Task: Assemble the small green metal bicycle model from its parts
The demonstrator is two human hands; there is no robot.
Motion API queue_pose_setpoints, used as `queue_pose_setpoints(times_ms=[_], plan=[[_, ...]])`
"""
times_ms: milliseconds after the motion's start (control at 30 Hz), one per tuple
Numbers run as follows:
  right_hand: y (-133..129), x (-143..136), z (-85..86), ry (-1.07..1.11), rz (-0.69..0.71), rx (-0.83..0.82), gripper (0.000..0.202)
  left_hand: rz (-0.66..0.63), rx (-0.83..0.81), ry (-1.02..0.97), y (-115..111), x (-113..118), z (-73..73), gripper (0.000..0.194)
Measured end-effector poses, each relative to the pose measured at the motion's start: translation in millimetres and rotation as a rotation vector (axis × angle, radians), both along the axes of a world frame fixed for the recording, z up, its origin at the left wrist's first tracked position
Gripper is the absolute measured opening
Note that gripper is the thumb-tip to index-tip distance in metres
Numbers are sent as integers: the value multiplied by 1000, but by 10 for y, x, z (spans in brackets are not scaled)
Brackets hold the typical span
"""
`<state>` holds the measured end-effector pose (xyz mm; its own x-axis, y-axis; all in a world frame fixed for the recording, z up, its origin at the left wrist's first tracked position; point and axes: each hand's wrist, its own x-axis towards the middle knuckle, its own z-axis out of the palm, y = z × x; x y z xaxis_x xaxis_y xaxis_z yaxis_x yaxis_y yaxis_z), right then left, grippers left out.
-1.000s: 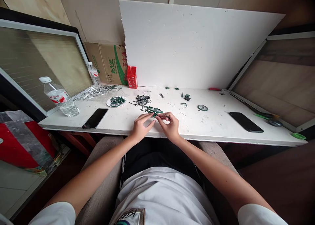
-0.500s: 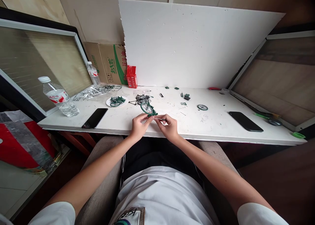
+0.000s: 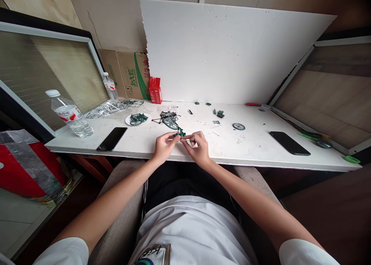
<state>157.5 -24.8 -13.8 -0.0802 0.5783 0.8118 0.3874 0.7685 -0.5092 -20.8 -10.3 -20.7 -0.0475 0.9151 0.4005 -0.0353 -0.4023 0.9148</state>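
Observation:
My left hand [image 3: 164, 147] is closed on a small green model bicycle [image 3: 180, 131], holding it near the table's front edge. The model's spoked wheel [image 3: 170, 123] points away from me, toward a pile of black parts. My right hand [image 3: 199, 147] pinches a thin screwdriver-like tool [image 3: 189, 140] with a dark handle. Its thin shaft points left and reaches the green model between my fingertips. The exact contact point is too small to make out.
On the white table [image 3: 255, 149] are a loose wheel [image 3: 239, 126], a plate [image 3: 127, 120] of green parts, black parts [image 3: 158, 120], a phone [image 3: 112, 139] at left, another phone [image 3: 290, 143] at right, and a bottle [image 3: 69, 114]. A white board [image 3: 232, 52] leans behind.
The green model has tilted in my left hand, and its wheel sits lower and flatter, slightly to the left. The fingers of my right hand have shifted a little on the tool.

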Motion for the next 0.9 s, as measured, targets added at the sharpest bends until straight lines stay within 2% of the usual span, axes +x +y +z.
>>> queue_pose_setpoints(times_ms=[200, 400, 600, 900], plan=[[16, 7, -10, -84, -14, -8, 34, -61, -46, -77, 25, -1, 18, 53], [1, 4, 0, -124, 46, 1, 39, -86, -51, -58, 9, -22, 88, 51], [-16, 7, 3, -138, 123, 10, 33, -156, -99, -89, 28, -45, 78, 53], [-7, 3, 4, -130, 113, 22, 28, -212, -117, -94, 60, -80, 85, 49]])
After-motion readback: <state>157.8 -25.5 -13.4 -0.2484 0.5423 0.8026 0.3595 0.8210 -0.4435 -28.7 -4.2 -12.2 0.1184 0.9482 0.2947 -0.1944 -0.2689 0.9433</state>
